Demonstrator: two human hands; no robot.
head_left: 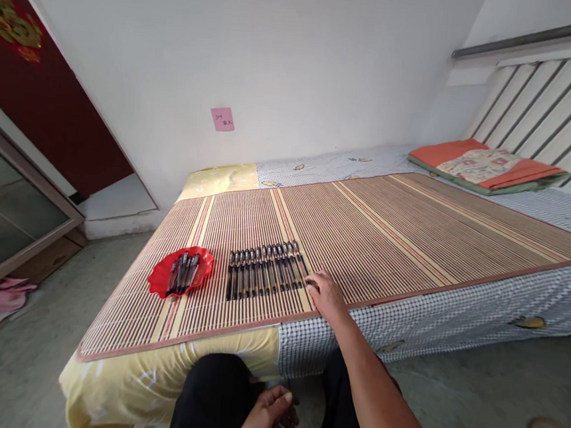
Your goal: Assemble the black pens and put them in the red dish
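A row of several black pens (265,272) lies side by side on the striped bamboo mat (414,232) that covers the bed. My right hand (326,294) reaches out to the right end of that row, fingers curled and pinched at the last pen. My left hand (267,419) rests low by my knees in dark trousers, fingers loosely curled; what it holds, if anything, is not clear. A red scalloped dish (160,277) with a few more pens (184,272) in it sits left of the row.
The bed has a yellow sheet (218,178) at the near end and a checked sheet (456,315). A folded orange blanket (489,166) lies at the far right. A glass cabinet (10,210) stands to the left; a pink note (222,118) hangs on the wall.
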